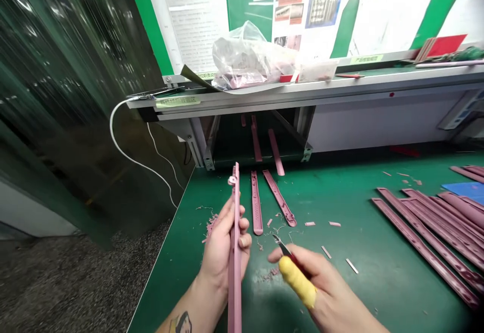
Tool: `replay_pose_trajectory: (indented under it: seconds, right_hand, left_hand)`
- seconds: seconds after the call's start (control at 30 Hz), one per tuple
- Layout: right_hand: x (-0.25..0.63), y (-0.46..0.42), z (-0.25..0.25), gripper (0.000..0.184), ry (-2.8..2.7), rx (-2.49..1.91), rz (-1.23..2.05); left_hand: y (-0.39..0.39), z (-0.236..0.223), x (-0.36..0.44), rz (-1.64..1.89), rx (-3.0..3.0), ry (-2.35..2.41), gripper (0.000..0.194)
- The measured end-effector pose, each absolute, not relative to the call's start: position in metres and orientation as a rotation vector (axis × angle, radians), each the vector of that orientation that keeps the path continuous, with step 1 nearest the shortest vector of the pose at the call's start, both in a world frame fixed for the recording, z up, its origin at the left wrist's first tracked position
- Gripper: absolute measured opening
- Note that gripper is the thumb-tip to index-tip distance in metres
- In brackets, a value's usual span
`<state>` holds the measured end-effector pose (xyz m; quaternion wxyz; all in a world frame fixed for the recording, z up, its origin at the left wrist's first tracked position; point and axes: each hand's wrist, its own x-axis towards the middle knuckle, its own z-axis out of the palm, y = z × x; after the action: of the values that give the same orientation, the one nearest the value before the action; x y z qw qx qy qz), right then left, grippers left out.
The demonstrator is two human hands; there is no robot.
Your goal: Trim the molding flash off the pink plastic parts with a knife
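Note:
My left hand [218, 250] is closed around a long pink plastic strip [235, 267], held upright and pointing away from me. A small round part sticks out near its far end. In my right hand [328, 285], just to the right of the strip and apart from it, is a small knife [283, 248] with a dark and red handle, its blade tip pointing up and left. The thumb of this hand is wrapped in a yellow covering [297, 280]. Beyond my hands, two pink pieces, one straight [256, 204] and one slanted [280, 198], lie on the green table [340, 187].
Pink shavings [270, 274] and small offcuts [335, 224] are scattered about. Several long pink strips [427, 252] lie at the right. At the back, a dark conveyor belt [236, 144] carries more pieces below a shelf [340, 85] with a plastic bag [249, 56].

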<state>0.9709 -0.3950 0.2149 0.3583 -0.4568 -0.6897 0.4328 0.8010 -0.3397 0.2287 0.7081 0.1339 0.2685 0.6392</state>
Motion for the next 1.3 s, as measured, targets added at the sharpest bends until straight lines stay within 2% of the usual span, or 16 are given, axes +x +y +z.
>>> replay_pose_trajectory:
  seconds: [0.1,0.17,0.23,0.37,0.43,0.53,0.67,0.8,1.0,1.3]
  right_hand:
    - [0.957,-0.414,0.196,0.041,-1.412,-1.040,1.619]
    - [0.946,-0.421,0.184,0.047,-1.271,-0.934,1.802]
    - [0.937,-0.422,0.178,0.048,-1.194,-0.905,1.833]
    - [0.936,-0.415,0.178,0.053,-1.137,-0.940,1.787]
    - [0.946,-0.412,0.183,0.052,-1.302,-1.016,1.667]
    - [0.970,-0.409,0.194,0.043,-1.729,-1.148,1.206]
    - [0.987,-0.405,0.212,0.038,-2.180,-1.083,0.629]
    - [0.980,-0.405,0.230,0.031,-2.394,-1.046,0.231]
    - [0.968,-0.407,0.240,0.020,-2.477,-1.162,0.199]
    - [0.962,-0.398,0.230,0.011,-2.270,-1.301,0.096]
  left_hand:
    - [-0.328,0.235,0.790,1.620,0.461,0.620,0.019]
    - [-0.326,0.241,0.786,1.736,0.508,0.611,0.020]
    - [-0.330,0.247,0.788,1.759,0.573,0.595,0.024]
    - [-0.351,0.254,0.798,1.565,0.604,0.529,0.035]
    - [-0.359,0.256,0.800,1.595,0.608,0.509,0.036]
    - [-0.367,0.261,0.798,1.747,0.736,0.491,0.037]
    - [-0.380,0.267,0.795,1.880,0.879,0.536,0.050]
    - [-0.390,0.268,0.796,1.907,0.995,0.558,0.049]
    - [-0.393,0.257,0.790,1.844,1.301,0.504,0.045]
    - [-0.395,0.252,0.788,1.708,1.338,0.506,0.044]
